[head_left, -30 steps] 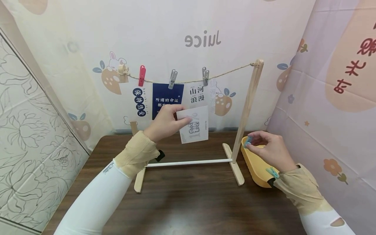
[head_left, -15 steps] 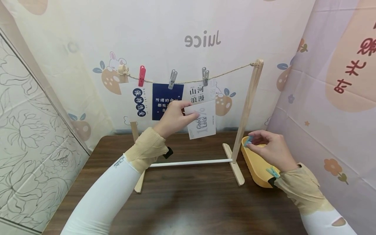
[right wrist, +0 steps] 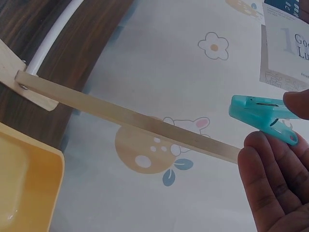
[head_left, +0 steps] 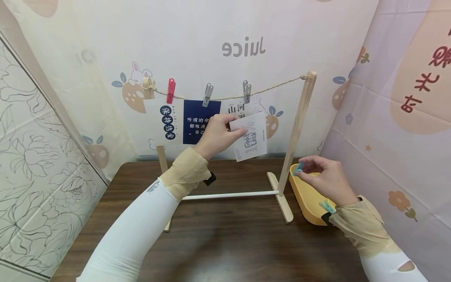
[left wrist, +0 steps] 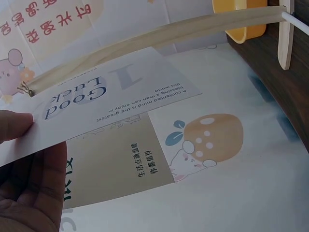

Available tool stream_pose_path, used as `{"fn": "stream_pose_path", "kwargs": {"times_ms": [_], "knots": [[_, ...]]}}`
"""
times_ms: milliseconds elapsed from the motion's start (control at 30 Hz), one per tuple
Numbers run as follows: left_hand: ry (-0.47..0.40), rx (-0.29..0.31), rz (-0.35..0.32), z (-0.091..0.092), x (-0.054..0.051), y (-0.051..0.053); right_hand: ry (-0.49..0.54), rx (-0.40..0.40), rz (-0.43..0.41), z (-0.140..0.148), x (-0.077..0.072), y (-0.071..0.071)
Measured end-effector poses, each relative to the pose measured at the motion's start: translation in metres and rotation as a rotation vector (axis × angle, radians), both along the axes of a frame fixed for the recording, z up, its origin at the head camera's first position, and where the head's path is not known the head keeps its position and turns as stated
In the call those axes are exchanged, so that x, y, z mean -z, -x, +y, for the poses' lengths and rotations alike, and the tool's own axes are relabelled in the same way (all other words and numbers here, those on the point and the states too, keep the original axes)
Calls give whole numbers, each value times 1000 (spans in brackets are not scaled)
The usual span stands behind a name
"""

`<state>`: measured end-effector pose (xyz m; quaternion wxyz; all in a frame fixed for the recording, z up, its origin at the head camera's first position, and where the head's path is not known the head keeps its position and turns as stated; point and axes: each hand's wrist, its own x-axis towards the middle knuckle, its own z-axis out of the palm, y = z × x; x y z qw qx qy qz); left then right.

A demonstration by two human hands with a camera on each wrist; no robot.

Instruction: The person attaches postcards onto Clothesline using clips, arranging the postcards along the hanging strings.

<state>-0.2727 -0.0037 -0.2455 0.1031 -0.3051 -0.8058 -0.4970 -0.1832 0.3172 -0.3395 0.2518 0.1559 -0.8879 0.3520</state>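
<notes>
My left hand [head_left: 220, 135] pinches a white "Good Luck" card [head_left: 258, 137] by its left edge, in front of a hanging white card [left wrist: 116, 164] that it partly covers. Between thumb and fingers, my right hand [head_left: 325, 176] grips a teal clothespin [right wrist: 263, 111] above the right side of the table. A twine line [head_left: 278, 85] carries a red clothespin [head_left: 170, 91] and two grey ones. Under the red pin hangs a white card [head_left: 167, 121]; beside it a dark blue card [head_left: 197, 117] hangs from a grey clothespin [head_left: 208, 95].
A wooden post [head_left: 297, 129] holds the line's right end, with a white rod [head_left: 229, 195] low across the stand. Right of it, a yellow bin [head_left: 308, 199] sits on the brown table [head_left: 225, 243], and another teal clothespin [head_left: 327, 206] shows by its rim.
My left hand has moved right and slightly up with the "Good Luck" card, uncovering more of the dark blue card. My right hand stays in place with its clothespin.
</notes>
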Motion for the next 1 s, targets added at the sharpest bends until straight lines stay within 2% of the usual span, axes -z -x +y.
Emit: {"fn": "stream_pose_path", "kwargs": {"times_ms": [233,433,867,1000], "knots": [[-13,-32,-4,10,-3,4,3,-2,-1,0,-3,0],[-32,-35,-33,18,-4,7,10,9,-22,1,-4,-2],[-120,-36,-138,31,-10,10,30,24,-11,3,-10,-2],[-118,-54,-128,38,-12,9,42,19,-15,3,-14,-1]]}}
